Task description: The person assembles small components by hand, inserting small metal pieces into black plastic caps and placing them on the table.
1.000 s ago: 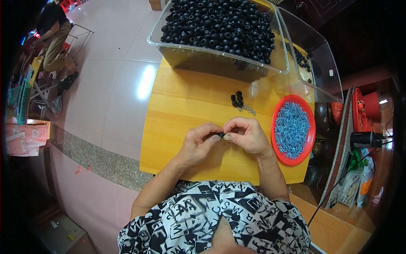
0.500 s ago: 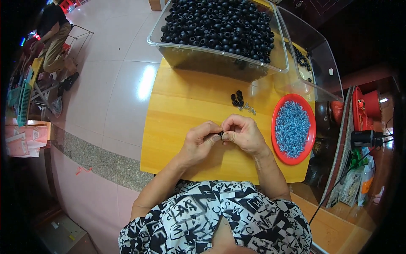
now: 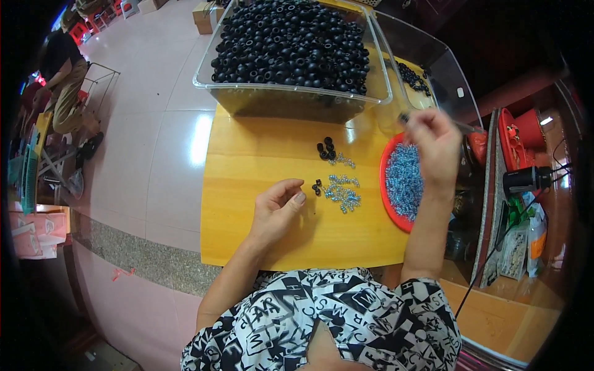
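My right hand (image 3: 435, 145) is raised over the red plate (image 3: 383, 179), its fingertips pinching a small black round cap (image 3: 404, 117). Small bluish clear plastic pieces (image 3: 402, 176) fill that plate, partly hidden behind the hand. Over the yellow tabletop (image 3: 241, 167), my left hand (image 3: 277, 209) stays with thumb and forefinger apart, and nothing shows between them. Beside it lie a few tiny black parts (image 3: 317, 187) and a scatter of clear pieces (image 3: 342, 194). Farther back sit several black caps (image 3: 327, 149) with more clear pieces (image 3: 342, 161) alongside.
A large clear bin (image 3: 297, 90) heaped with black caps (image 3: 291, 43) takes up the table's far side. Right of it stands another clear bin (image 3: 465, 93) with fewer black pieces. A black device (image 3: 526, 180) with cables is on the right-hand shelf. At far left a person (image 3: 65, 80) sits.
My hands have parted from their joint pinch: the right moved up and right with a black cap, the left stayed low. Loose clear and tiny black pieces now show where the hands were.
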{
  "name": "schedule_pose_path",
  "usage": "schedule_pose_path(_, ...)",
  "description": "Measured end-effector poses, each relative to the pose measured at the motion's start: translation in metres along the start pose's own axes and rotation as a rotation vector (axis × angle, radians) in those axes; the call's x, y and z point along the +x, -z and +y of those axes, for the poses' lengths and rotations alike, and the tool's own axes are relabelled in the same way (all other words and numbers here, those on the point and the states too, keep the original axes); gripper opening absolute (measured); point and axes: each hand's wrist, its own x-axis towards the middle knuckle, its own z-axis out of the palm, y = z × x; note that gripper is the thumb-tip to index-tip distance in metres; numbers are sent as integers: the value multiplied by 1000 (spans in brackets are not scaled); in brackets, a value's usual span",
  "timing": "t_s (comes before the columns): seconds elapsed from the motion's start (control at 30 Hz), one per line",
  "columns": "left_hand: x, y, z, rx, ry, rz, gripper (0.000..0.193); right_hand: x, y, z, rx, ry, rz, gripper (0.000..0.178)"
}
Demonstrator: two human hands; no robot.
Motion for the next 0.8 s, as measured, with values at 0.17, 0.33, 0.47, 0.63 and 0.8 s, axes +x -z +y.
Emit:
schedule_pose_path(0.17,1,2,-5,42,3,-2,28,30,15,3,-600,249,323,20)
schedule_pose_path(0.33,0,1,-3,65,9,24,26,-17,-19,31,-679,212,-162,16)
schedule_pose_path(0.47,1,1,-4,87,-16,27,24,-28,-30,53,-918,211,-375,16)
schedule_pose_path(0.63,1,0,-4,111,-11,38,23,-19,-46,69,-852,187,-457,14)
schedule_pose_path(0.8,1,0,-9,137,-21,9,23,-17,-57,77,-887,77,-504,12)
